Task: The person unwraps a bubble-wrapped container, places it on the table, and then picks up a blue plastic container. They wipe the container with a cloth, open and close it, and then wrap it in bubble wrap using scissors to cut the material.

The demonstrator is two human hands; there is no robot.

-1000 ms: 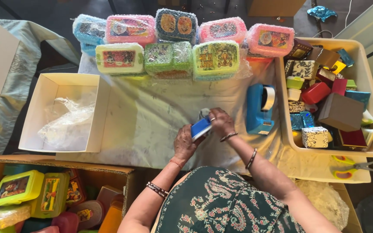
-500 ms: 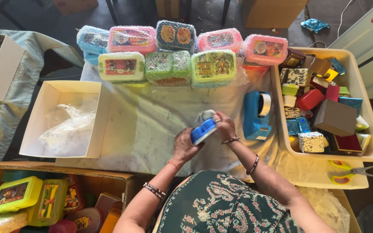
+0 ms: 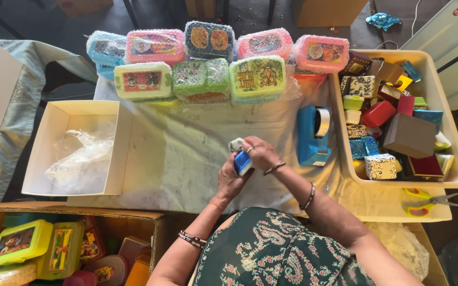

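Blue small box [image 3: 243, 163] is gripped between left hand [image 3: 230, 180] and right hand [image 3: 261, 152] over the cloth-covered table [image 3: 186, 159], a white wrap [image 3: 235, 144] apparently being fitted, so tape from the blue dispenser [image 3: 313, 135] just beside is probably needed next.

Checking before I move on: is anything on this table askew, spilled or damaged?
Nothing spilled or damaged. Only the scissors lie at the table's front right edge, beside the beige bin. Both hands hold a small blue box.
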